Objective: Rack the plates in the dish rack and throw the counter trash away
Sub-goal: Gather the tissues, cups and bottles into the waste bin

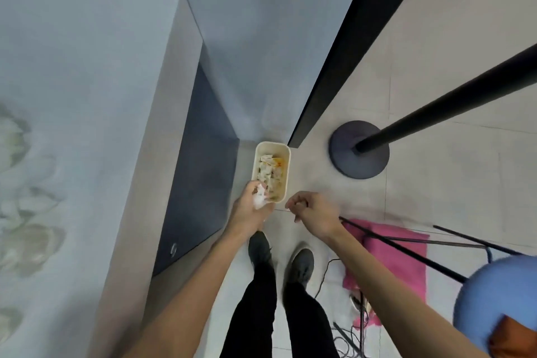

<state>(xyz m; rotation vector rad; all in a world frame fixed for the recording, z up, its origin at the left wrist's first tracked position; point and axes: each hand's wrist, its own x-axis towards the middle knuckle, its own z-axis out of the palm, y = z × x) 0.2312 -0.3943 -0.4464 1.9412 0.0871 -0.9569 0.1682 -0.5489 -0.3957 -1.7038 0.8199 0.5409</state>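
**Wad held at the bin mouth, left grip**

Obs.: The left grip (250,203) is closed round a crumpled white paper wad (259,197), with the fingers curled over it and part of the wad showing between them. The right grip (313,212) is just beside it on the right. Its fingers are loosely curled and nothing is visible in it, though the picture is blurred.

Position: The wad is inside the left grip, over the near rim of a small cream bin (257,164) standing on the floor. The bin runs away from the fingertips and already holds scraps of paper or wrappers. The worktop (72,96) is well to the left of the left grip. No plates or dish rack are in view.

Handling (judgement): The wad is very light, soft and compressible, with no fragile parts. A light whole-hand hold anywhere on it will do, and squeezing only packs it tighter. Being so light, it may cling to the fingers or drift as it falls. The bin mouth is narrow, so release should come with the grip over the middle of the opening, not the near edge.

Stage (judgement): Trash step, at the point of release. Racking the plates cannot be assessed from here.

Other: Both shoes (260,247) are below the grips. A black stand base (359,150) is beyond and to the right of the right grip.
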